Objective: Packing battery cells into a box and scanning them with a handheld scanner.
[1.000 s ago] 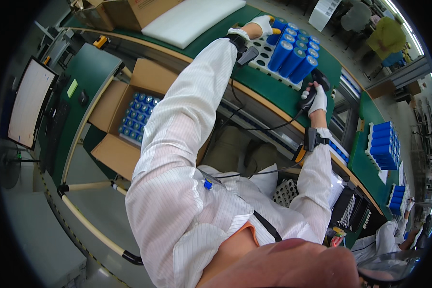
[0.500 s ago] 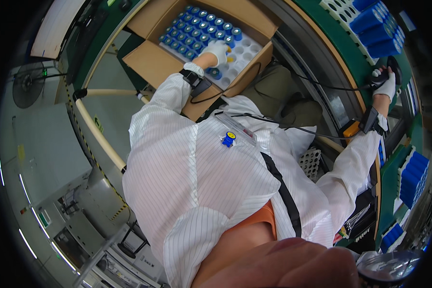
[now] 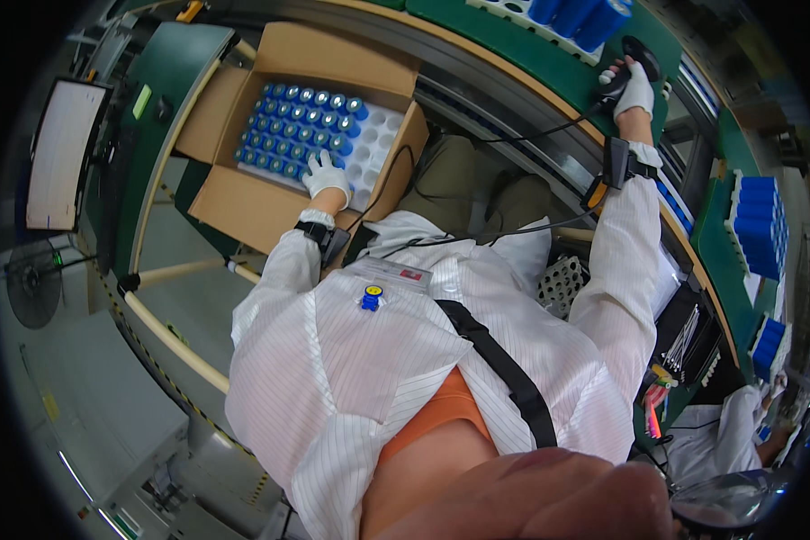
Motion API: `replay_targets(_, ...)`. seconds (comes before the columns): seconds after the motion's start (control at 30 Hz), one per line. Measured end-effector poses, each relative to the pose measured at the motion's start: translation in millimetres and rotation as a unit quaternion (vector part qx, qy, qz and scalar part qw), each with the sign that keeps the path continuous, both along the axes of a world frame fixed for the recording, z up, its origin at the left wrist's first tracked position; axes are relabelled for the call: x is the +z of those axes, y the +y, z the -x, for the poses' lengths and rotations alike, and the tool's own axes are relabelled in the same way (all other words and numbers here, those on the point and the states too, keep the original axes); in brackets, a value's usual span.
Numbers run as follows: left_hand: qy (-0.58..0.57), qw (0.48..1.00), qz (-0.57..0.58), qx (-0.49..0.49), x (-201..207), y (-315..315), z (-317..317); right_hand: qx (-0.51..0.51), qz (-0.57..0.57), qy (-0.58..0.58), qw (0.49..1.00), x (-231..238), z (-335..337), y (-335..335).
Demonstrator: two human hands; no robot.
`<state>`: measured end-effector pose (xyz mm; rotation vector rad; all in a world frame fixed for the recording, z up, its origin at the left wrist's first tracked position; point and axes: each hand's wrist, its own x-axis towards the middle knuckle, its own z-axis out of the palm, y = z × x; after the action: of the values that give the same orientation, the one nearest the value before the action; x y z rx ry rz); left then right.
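Note:
An opened cardboard box stands ahead on the left. In it, a white tray with round pockets bears rows of upright blue cylindrical battery cells; the pockets toward its right side hold no cells. My white-gloved left hand lies over the cells at the near edge of the tray, its fingers spread; its palm hides some pockets. At the far right, my gloved right hand is wrapped round a black corded handheld scanner above the green bench.
A white rack of blue cells stands on the green bench at the back, another rack at right. The scanner's cable runs across my lap. A tan pipe rail is at left, a co-worker's white sleeve at lower right.
The whole view has turned. My left hand has shifted across the tray toward its near edge, and its fingers are more spread. The right hand still grips the scanner.

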<state>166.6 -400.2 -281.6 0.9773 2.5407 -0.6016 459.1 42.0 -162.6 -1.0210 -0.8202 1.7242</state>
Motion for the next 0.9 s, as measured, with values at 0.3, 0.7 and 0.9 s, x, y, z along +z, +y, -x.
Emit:
replay_targets(0.3, -0.102, 0.784, -0.587, -0.175, 157.9, 182.4, 14.6, 0.02, -0.017, -0.011, 1.0, 9.4, 12.8, -14.1)
replay_targets(0.7, -0.082, 0.838, -0.531, -0.092, 127.5, 345.1, 24.4, 0.079, 0.019, -0.014, 0.997, 23.2, 15.1, -31.0)
replay_targets(0.9, -0.099, 0.83, -0.537, -0.111, 131.7, 344.0, 13.9, 0.014, 0.021, -0.039, 0.999, 29.2, 16.9, -41.3)
